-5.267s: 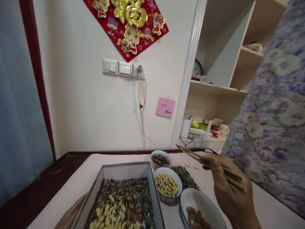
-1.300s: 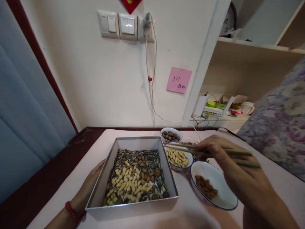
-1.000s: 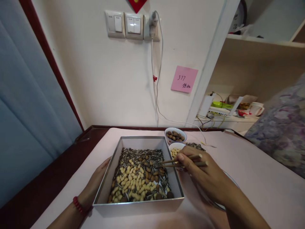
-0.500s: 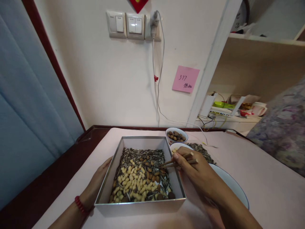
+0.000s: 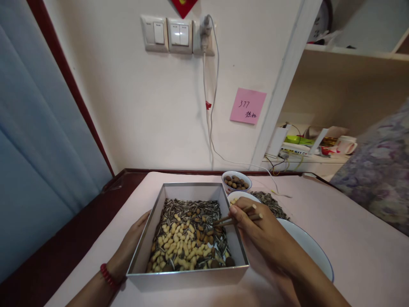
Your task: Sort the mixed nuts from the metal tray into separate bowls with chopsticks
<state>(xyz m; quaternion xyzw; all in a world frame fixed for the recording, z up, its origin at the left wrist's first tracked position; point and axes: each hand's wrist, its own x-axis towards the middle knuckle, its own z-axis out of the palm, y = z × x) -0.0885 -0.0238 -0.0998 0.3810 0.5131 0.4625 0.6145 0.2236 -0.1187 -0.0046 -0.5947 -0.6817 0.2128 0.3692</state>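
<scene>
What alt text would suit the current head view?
The right hand holds chopsticks with tips inside an open box of sunflower seeds, peanuts and almonds; the left hand is at the box's left side. Three bowls and a sunflower-seed pile sit right of it.

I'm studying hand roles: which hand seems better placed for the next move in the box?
Probably the right hand: it holds chopsticks, tips inside the box near the almonds. The left hand is outside the box.

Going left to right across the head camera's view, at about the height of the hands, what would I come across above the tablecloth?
Blue curtain, left hand, silver-rimmed box, right hand gripping chopsticks, blue-rimmed white bowl, floral fabric.
</scene>
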